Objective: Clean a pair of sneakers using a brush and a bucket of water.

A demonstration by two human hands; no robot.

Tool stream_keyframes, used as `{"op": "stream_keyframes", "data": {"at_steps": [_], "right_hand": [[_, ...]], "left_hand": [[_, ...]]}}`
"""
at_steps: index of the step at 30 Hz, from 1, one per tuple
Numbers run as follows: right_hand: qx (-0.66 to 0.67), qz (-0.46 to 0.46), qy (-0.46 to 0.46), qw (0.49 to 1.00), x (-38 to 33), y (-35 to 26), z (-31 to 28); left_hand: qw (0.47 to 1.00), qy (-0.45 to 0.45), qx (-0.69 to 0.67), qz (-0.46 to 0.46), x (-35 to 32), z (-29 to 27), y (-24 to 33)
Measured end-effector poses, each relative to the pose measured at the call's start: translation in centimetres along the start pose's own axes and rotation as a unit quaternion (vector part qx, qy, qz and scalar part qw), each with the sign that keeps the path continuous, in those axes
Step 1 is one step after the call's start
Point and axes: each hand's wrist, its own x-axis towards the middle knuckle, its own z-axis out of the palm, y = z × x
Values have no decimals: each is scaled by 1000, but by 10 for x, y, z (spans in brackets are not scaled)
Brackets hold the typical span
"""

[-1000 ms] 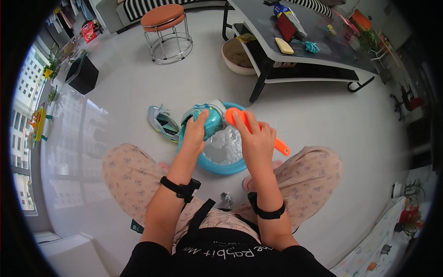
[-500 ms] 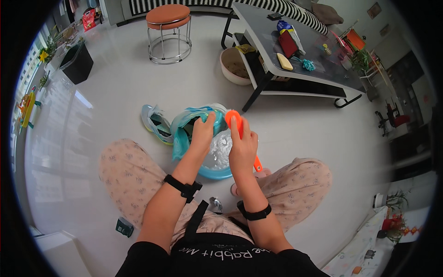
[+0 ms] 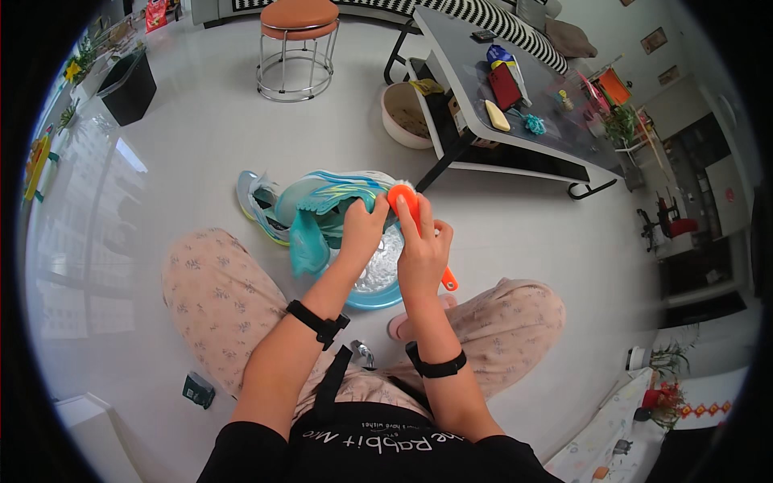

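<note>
My left hand (image 3: 362, 229) is closed on a pale blue and white sneaker (image 3: 342, 185) with yellow-green lines, tipped over above a blue basin (image 3: 374, 301) between my legs. A teal flap or tongue of the shoe hangs down at its left. My right hand (image 3: 423, 256) grips an orange scrubbing brush (image 3: 405, 204), the index finger stretched along its back. White bristles show at the brush's far edge, against or close to the shoe's right end. Clear, rippled water (image 3: 380, 266) shows in the basin. A second sneaker (image 3: 256, 200) stands on the floor just left.
Ahead are an orange-topped stool (image 3: 298, 20) and a grey coffee table (image 3: 547, 105) carrying a cream soap bar (image 3: 497, 116) and other items. A pale bucket (image 3: 403, 117) stands by the table. A black bin (image 3: 129, 87) is at far left, a small dark packet (image 3: 198, 390) near my left knee.
The sneaker has been turned in my left hand, so its striped side now shows on top. The brush stays at its right end. The whole view has shifted slightly.
</note>
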Motion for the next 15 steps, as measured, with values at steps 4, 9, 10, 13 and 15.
{"op": "stream_keyframes", "data": {"at_steps": [4, 9, 10, 13, 15], "right_hand": [[22, 4, -17, 1000, -16, 4, -8], [1, 8, 4, 1000, -3, 0, -7], [-7, 9, 1, 1000, 0, 0, -7], [-18, 4, -7, 1000, -8, 9, -6], [7, -30, 4, 1000, -18, 16, -8]], "left_hand": [[999, 7, 40, -14, 1, -6, 1], [999, -21, 38, 28, -5, 2, -5], [999, -32, 32, 20, -7, 3, -1], [998, -32, 35, 41, -7, 3, 3], [998, 3, 46, 38, -3, 1, 0]]}}
